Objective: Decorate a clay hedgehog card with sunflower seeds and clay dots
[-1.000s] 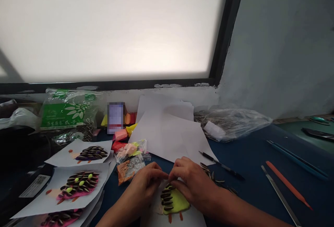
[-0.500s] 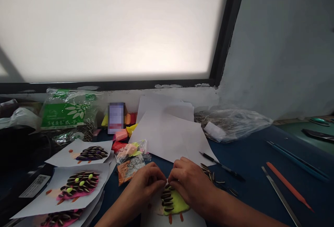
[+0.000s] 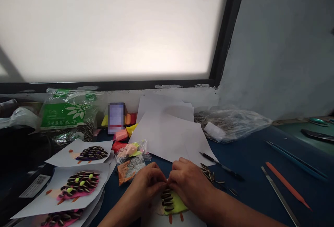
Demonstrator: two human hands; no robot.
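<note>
Both my hands meet over a paper sheet (image 3: 156, 220) at the bottom centre. On it is a hedgehog shape in yellow-green clay (image 3: 179, 202) with a pale face and two brown legs. A column of striped sunflower seeds (image 3: 167, 199) is stuck along the clay's left side. My left hand (image 3: 148, 181) is closed in a pinch at the column's top. From the other side my right hand (image 3: 189, 181) pinches at the same spot, fingertips touching or nearly so, its palm over the clay. Whatever lies between the fingertips is hidden. Loose sunflower seeds (image 3: 207, 173) lie beyond my right hand.
Finished hedgehog pictures (image 3: 80, 185) are stacked at left. Clay packets (image 3: 127, 150), a green seed bag (image 3: 62, 114) and blank paper (image 3: 169, 133) lie behind. To the right are a pen (image 3: 221, 166), tweezers (image 3: 294, 159), an orange tool (image 3: 287, 185) and a metal strip (image 3: 280, 195).
My hands have shifted very slightly; the fingertips stay together at the top of the seed column. My right hand covers a little more of the clay. Nothing else has visibly moved.
</note>
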